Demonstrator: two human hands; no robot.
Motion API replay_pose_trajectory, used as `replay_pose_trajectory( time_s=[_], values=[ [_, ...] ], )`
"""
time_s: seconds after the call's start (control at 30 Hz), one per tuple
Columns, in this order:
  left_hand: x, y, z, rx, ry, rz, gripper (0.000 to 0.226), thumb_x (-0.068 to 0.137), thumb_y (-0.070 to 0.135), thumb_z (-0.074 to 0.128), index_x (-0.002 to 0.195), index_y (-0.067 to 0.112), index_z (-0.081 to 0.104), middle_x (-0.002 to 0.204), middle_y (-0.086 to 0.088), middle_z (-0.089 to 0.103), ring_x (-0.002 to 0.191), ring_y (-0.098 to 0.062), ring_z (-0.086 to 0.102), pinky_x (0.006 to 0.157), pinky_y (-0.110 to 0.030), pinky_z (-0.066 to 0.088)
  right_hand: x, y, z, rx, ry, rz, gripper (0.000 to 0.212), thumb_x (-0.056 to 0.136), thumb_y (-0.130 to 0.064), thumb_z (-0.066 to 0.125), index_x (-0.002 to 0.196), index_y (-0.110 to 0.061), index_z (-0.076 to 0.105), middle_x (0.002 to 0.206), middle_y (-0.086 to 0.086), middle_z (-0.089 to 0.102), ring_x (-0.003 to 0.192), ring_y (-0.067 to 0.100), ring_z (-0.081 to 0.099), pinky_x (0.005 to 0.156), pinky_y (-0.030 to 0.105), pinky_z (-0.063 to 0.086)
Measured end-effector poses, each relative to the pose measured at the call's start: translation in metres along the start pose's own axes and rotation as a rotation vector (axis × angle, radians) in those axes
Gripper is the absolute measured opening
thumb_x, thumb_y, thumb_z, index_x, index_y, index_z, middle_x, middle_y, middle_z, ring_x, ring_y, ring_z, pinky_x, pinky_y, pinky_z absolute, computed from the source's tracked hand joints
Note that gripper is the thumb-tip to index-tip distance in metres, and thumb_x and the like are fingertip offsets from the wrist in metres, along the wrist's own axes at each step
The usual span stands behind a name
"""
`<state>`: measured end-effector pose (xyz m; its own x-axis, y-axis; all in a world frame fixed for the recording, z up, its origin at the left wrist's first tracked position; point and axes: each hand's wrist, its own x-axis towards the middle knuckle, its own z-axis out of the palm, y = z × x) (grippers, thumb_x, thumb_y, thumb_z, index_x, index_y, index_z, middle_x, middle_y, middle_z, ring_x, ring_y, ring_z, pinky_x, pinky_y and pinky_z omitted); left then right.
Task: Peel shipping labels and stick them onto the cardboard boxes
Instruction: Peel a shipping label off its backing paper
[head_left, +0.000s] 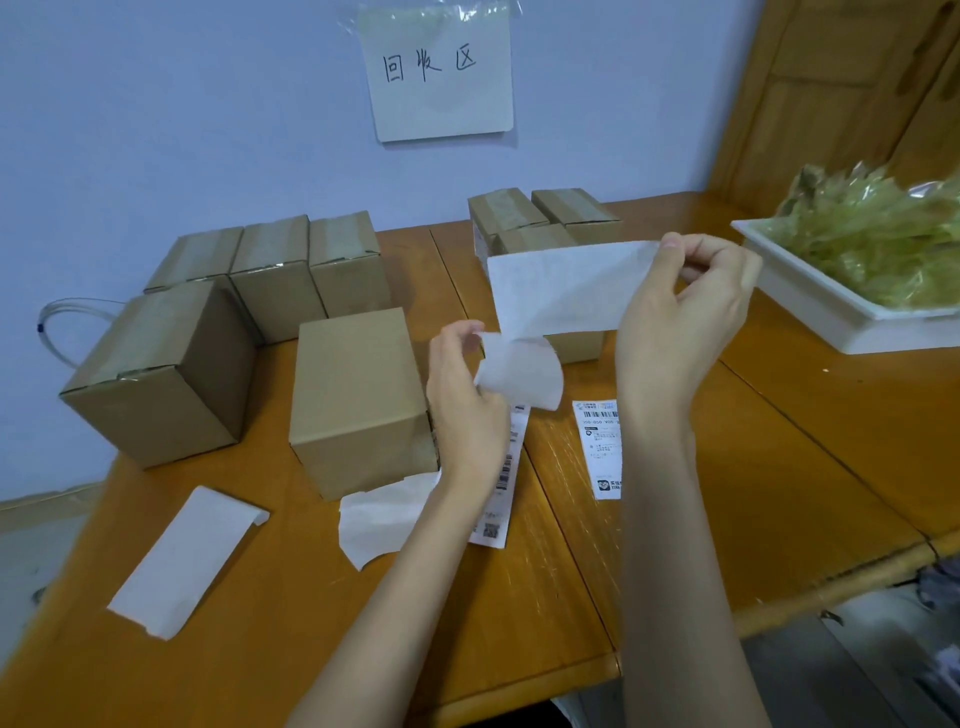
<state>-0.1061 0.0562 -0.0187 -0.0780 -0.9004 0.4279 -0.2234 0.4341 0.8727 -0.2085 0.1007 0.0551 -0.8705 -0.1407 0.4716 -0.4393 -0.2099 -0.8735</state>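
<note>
Counter cluttered: right hand pinching label, left hand pinching backing at 7 o'clock; label may curl, self-stick.

Head camera looks forward and down, close over the table

On the table: four boxes grouped at back left, a single box in front of them, more boxes behind centre, a tray at far right, printed labels lying flat near centre, backing sheets at front left.
</note>
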Motion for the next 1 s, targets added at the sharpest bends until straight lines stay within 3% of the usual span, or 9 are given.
replay_pose_trajectory(
  time_s=[0.13,0.2,0.27,0.33,0.47,0.6,0.73,0.83,1.0],
  values=[
    [0.019,0.022,-0.029,0.089,-0.406,-0.280,0.051,0.085,-0.006,0.033,0.100,0.021,0.074,0.121,0.001,0.066,0.123,-0.015,0.052,0.104,-0.035,0.042,-0.001,0.003,0.008,0.004,0.034,0.071,0.011,0.097,-0.018,0.051,0.090,-0.010,0.056,0.100,-0.005,0.047,0.073,-0.018,0.047,0.070,0.004,0.037],
    [0.021,0.034,-0.039,0.079,-0.417,-0.297,0.043,0.092,0.005,0.035,0.097,0.021,0.075,0.117,0.005,0.065,0.116,-0.012,0.052,0.102,-0.034,0.041,-0.002,0.004,0.010,-0.015,0.048,0.103,0.011,0.097,-0.021,0.051,0.089,-0.014,0.055,0.100,-0.007,0.047,0.072,-0.017,0.047,0.069,0.004,0.036],
    [0.020,0.043,-0.047,0.043,-0.272,-0.193,0.036,0.093,0.011,0.040,0.086,0.020,0.074,0.103,0.006,0.066,0.104,-0.009,0.056,0.090,-0.030,0.045,-0.007,0.003,0.013,-0.023,0.045,0.094,0.011,0.096,-0.021,0.052,0.089,-0.014,0.056,0.099,-0.008,0.047,0.072,-0.015,0.047,0.070,0.003,0.036],
    [0.022,0.046,-0.054,-0.122,-0.228,-0.190,0.031,0.093,0.012,0.045,0.079,0.015,0.072,0.094,-0.003,0.071,0.092,-0.012,0.063,0.081,-0.028,0.052,-0.015,0.000,0.018,0.007,-0.001,0.018,0.011,0.094,-0.019,0.053,0.089,-0.012,0.059,0.097,-0.009,0.048,0.076,-0.010,0.049,0.076,0.008,0.039],
    [0.027,0.048,-0.068,-0.705,-0.543,-0.529,0.034,0.099,0.030,0.043,0.109,0.005,0.064,0.111,-0.011,0.071,0.100,-0.016,0.069,0.088,-0.024,0.056,-0.043,-0.001,0.031,-0.025,-0.233,-0.237,0.009,0.088,-0.018,0.058,0.084,-0.014,0.063,0.092,-0.010,0.055,0.090,0.010,0.053,0.087,0.030,0.039],
    [0.033,0.039,-0.085,-0.862,-0.391,-0.586,0.043,0.099,0.032,0.045,0.126,0.000,0.054,0.122,-0.013,0.065,0.105,-0.016,0.067,0.085,-0.023,0.056,-0.071,0.002,0.041,-0.117,-0.456,-0.373,0.010,0.089,-0.024,0.062,0.080,-0.019,0.065,0.091,-0.014,0.060,0.096,0.009,0.048,0.087,0.019,0.028],
    [0.034,0.026,-0.107,-0.699,-0.261,-0.516,0.018,0.096,0.022,0.054,0.093,0.008,0.065,0.107,-0.012,0.071,0.097,-0.018,0.069,0.075,-0.023,0.058,-0.092,-0.003,0.051,-0.184,-0.576,-0.373,0.017,0.081,-0.037,0.068,0.069,-0.025,0.068,0.095,-0.016,0.060,0.103,0.010,0.044,0.089,0.020,0.024],
    [0.035,0.016,-0.126,-0.601,-0.170,-0.472,0.017,0.093,0.013,0.057,0.084,0.006,0.070,0.096,-0.013,0.069,0.087,-0.017,0.065,0.069,-0.022,0.056,-0.107,-0.013,0.055,-0.080,-0.733,-0.187,0.019,0.075,-0.047,0.066,0.064,-0.032,0.070,0.101,-0.020,0.056,0.109,0.003,0.036,0.095,0.022,0.026],
    [0.035,0.004,-0.156,-0.514,-0.065,-0.493,0.025,0.093,0.018,0.060,0.114,0.004,0.066,0.101,-0.007,0.074,0.087,-0.012,0.068,0.079,-0.026,0.055,-0.111,-0.013,0.065,-0.018,-0.565,0.235,0.023,0.089,-0.042,0.058,0.078,-0.022,0.053,0.085,-0.011,0.054,0.093,0.015,0.054,0.079,0.029,0.038]
  ],
)
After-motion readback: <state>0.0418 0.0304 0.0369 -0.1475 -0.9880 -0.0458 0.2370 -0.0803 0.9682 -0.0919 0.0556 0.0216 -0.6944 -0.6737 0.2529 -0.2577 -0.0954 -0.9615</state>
